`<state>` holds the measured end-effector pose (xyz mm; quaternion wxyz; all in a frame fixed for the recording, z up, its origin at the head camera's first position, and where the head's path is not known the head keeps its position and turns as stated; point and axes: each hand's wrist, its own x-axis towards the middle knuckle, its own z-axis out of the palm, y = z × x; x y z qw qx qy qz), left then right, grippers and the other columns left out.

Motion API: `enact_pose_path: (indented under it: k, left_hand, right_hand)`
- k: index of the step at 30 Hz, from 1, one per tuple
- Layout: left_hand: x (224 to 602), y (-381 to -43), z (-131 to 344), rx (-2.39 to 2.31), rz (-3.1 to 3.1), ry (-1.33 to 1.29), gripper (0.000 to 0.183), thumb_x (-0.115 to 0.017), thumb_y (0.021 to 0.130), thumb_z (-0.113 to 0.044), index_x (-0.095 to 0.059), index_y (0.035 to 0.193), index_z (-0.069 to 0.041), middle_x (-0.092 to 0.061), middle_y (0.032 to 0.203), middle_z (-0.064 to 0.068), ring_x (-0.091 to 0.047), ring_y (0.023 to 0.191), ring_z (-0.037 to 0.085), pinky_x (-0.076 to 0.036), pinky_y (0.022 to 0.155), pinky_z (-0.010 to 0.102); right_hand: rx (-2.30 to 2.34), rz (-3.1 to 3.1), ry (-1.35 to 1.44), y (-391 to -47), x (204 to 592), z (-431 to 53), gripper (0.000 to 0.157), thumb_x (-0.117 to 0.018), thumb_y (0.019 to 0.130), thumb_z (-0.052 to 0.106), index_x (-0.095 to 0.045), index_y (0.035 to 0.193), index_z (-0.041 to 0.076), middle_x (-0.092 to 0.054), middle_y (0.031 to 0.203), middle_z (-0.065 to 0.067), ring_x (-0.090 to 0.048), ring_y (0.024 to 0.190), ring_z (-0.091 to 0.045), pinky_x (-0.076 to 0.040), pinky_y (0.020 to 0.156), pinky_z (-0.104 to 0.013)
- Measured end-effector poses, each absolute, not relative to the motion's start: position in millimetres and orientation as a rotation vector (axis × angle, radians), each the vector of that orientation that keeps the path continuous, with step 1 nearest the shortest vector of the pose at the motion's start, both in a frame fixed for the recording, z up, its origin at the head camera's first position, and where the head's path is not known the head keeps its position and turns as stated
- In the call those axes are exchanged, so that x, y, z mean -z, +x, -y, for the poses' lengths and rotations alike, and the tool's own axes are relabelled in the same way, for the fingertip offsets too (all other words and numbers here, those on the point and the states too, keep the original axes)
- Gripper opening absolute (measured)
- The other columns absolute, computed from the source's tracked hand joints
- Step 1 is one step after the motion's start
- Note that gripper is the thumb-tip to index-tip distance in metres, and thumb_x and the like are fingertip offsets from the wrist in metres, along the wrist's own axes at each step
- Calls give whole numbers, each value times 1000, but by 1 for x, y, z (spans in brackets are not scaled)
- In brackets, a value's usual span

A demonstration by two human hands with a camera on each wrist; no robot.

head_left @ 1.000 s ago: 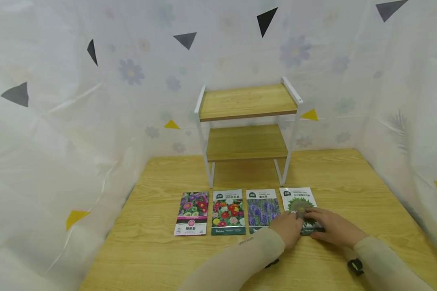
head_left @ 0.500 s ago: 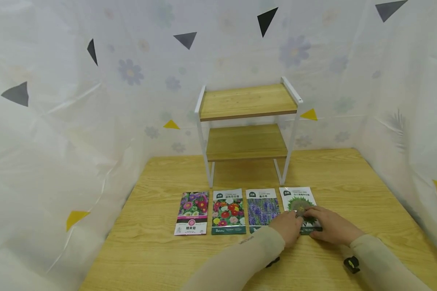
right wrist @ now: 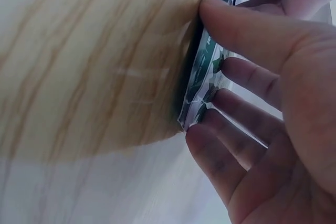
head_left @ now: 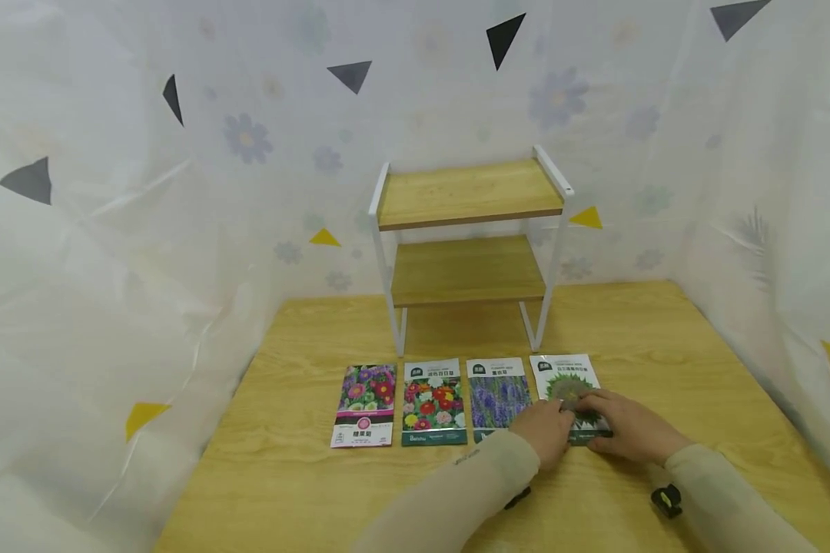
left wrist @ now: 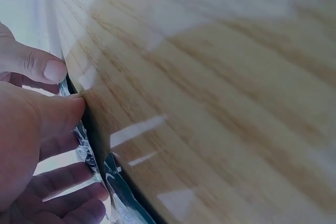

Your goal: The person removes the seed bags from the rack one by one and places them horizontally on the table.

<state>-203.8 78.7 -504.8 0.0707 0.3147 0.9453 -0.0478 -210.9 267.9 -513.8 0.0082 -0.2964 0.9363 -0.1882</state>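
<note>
Four-sided seed packets lie in a row on the wooden table (head_left: 304, 491). The rightmost packet (head_left: 572, 367), white with a green-fringed round flower head, lies under both hands. My left hand (head_left: 542, 434) rests on its lower left part, overlapping the lavender packet (head_left: 498, 395) in the head view. On the lower right part is my right hand (head_left: 632, 430), fingers spread over the face and thumb at the near edge. The right wrist view shows these fingertips against the packet's surface (right wrist: 202, 72). In the left wrist view, both thumbs meet its near edge.
Left of these lie a packet with multicoloured flowers (head_left: 434, 403) and a pink-and-white packet (head_left: 363, 407). Behind the row stands a two-tier wooden shelf (head_left: 470, 269) with white legs. Patterned translucent sheeting (head_left: 415, 115) encloses the table at the back and sides.
Both hands stay on the rightmost packet, with only very slight shifts. The right wrist has moved a little to the left; the packets lie as before.
</note>
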Motion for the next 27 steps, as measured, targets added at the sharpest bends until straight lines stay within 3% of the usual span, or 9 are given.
enact_pose_path:
  k: [18,24,27]
  left_hand:
    - [505,-206,-78,268,-2850,1033,41,-53,87,-50,-50,121,-29,-47,115,-8,-46,105,8,-39,92,23]
    - [502,-205,-72,200,-2875,1091,40,-52,88,-47,-50,122,-26,-47,111,-9,-46,102,7,-38,92,22]
    - [496,-203,-65,86,-2881,1089,40,-52,89,-45,-50,124,-25,-46,117,-7,-45,108,8,-38,92,23]
  right_hand:
    - [583,-2957,-1012,-206,512,-265,55,-79,70,26,-57,117,9,-50,123,-12,-47,111,-36,-43,87,-52]
    - [591,-2993,-1095,-202,512,-265,56,-81,67,25,-58,117,13,-51,121,-9,-49,110,-31,-44,86,-49]
    - [608,-3014,-1085,-198,509,-266,57,-82,66,25,-58,117,14,-51,122,-9,-48,110,-31,-45,85,-49]
